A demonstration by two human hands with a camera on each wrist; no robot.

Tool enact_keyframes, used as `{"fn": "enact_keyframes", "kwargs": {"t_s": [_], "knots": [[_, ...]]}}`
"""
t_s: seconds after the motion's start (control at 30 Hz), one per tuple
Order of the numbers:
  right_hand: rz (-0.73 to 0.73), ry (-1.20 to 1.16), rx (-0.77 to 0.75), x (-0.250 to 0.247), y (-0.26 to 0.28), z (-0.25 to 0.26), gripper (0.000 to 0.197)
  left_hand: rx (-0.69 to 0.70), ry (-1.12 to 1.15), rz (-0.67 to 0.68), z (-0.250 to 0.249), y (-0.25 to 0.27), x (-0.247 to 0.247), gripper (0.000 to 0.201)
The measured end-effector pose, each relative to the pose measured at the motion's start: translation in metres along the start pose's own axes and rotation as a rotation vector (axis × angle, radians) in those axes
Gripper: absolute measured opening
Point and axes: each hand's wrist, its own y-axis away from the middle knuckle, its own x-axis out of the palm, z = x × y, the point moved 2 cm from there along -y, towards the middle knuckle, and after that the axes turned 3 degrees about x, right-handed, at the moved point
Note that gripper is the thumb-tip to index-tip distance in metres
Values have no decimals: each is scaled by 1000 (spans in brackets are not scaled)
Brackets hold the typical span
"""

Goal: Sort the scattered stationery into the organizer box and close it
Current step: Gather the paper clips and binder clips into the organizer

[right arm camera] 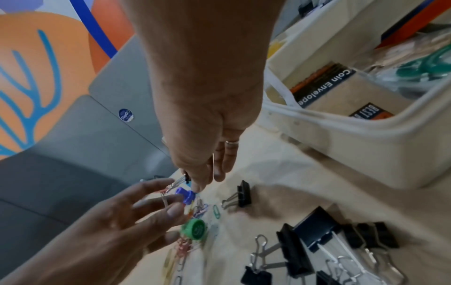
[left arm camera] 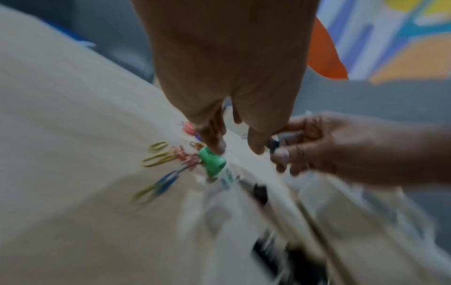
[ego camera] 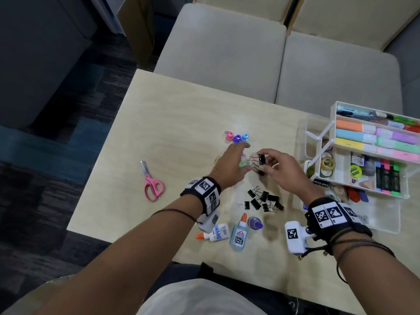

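My right hand (ego camera: 267, 161) pinches a black binder clip (ego camera: 261, 159) between thumb and fingers, lifted just above the table (ego camera: 172, 123). The left hand (ego camera: 246, 156) reaches toward it with fingers spread and holds nothing. Below the left fingertips (left arm camera: 219, 146) lie a green push pin (left arm camera: 212, 162) and coloured paper clips (left arm camera: 158, 158). Another black binder clip (right arm camera: 241, 194) lies alone by the right hand (right arm camera: 202, 181). A pile of several black binder clips (ego camera: 263, 201) sits nearer me. The white organizer box (ego camera: 400, 196) stands open at the right, its trays holding markers, tape and highlighters.
Pink, purple and blue push pins (ego camera: 237, 137) stand beyond the hands. Pink scissors (ego camera: 151, 183) lie at the left. Two glue bottles (ego camera: 238, 233) and a purple-capped item (ego camera: 255, 223) lie near the front edge. Cushioned seats (ego camera: 227, 53) stand past the table's far edge.
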Motion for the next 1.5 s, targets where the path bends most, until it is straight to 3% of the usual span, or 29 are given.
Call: {"fn": "enact_keyframes", "kwargs": {"t_s": [0.1,0.2,0.27,0.47,0.57,0.63,0.8,1.03,1.27,1.4,1.5], "knots": [[2,35,-23,-3,4,6,39,-114,270,134,-9,-15,0,41],[-83,104,-12,-9,5,1,39,-181,367,52,-11,-18,-4,14],[-129,120,18,-11,4,-5,39,-181,323,12,-11,-16,-9,10],[-172,160,69,-8,3,-13,39,-94,103,-26,9,-13,-13,15],[-160,111,9,-2,3,-5,40,-72,113,30,3,-12,-10,52],[-156,62,-24,-2,3,0,40,-47,153,77,-2,-15,-8,59],[-79,2,-14,-5,4,4,38,-12,300,87,-2,-17,-13,11],[-90,-21,6,-7,7,2,38,14,153,77,-2,-11,-28,18],[-180,54,-39,-4,9,4,37,25,160,12,-1,-4,-37,17],[-237,209,32,-5,7,-5,35,35,-207,53,6,-5,-39,19],[-304,181,165,-7,4,-21,35,45,-358,86,16,-5,-34,19]]}}
